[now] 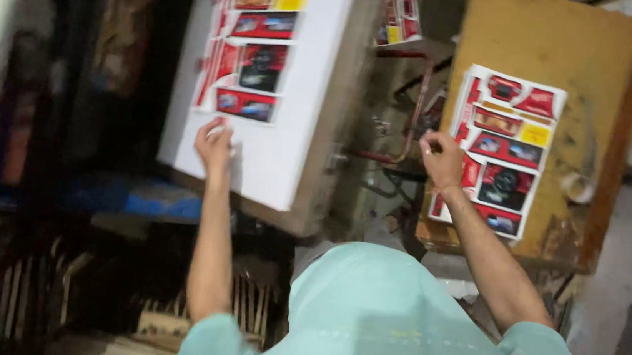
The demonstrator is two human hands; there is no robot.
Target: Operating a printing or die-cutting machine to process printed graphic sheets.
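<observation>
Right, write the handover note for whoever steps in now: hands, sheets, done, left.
Left hand: fingers on the lower edge of the printed sheet lying on the white board; grip unclear.
Right hand: pinching the left edge of the second printed sheet on the yellow board.
Done: one sheet lies on each board.
Left: both sheets remain under the hands, neither lifted clear.

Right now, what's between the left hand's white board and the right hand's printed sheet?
Head view: a gap with dark metal machine parts and reddish rods separates the white board from the printed sheet. A small red printed piece sits above.
</observation>
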